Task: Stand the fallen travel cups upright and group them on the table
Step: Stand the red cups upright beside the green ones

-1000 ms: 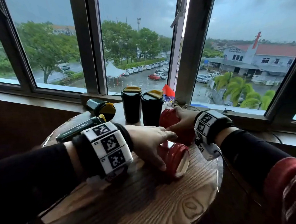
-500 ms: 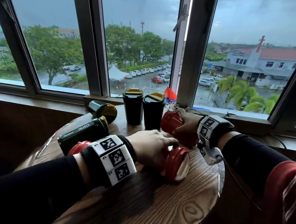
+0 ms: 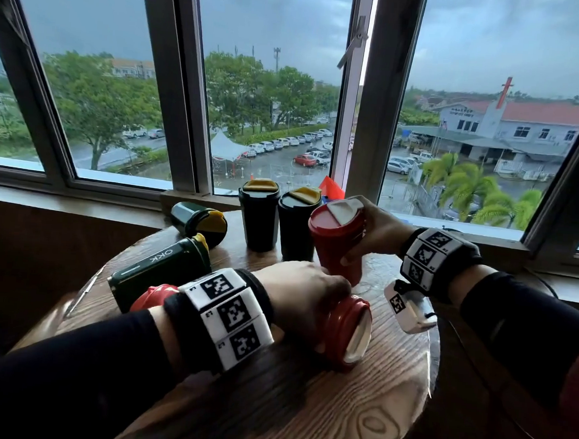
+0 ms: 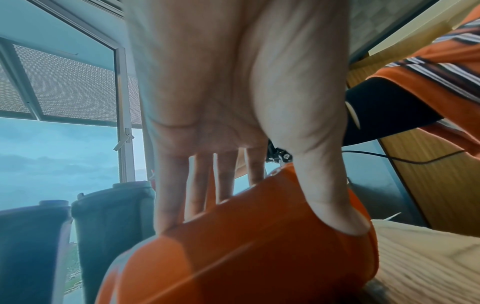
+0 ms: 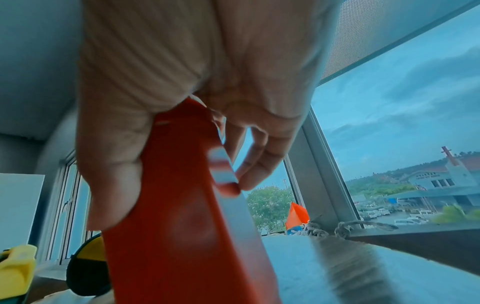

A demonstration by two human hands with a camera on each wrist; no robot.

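My right hand grips a red travel cup with a white lid flap and holds it almost upright, slightly tilted, just right of two upright dark green cups with yellow lids. My left hand curls over a second red cup that lies on its side; in the left wrist view the thumb and fingers straddle that cup. Two dark green cups lie fallen at the left. A third red cup lies half hidden behind my left wrist.
The cups sit on a round wooden table pushed against a window sill. An orange object lies on the sill behind the upright cups. A thin cable runs off the table's right edge.
The right hand has lifted its red cup from lying on the table to nearly upright. The left hand has settled more firmly over the fallen red cup.
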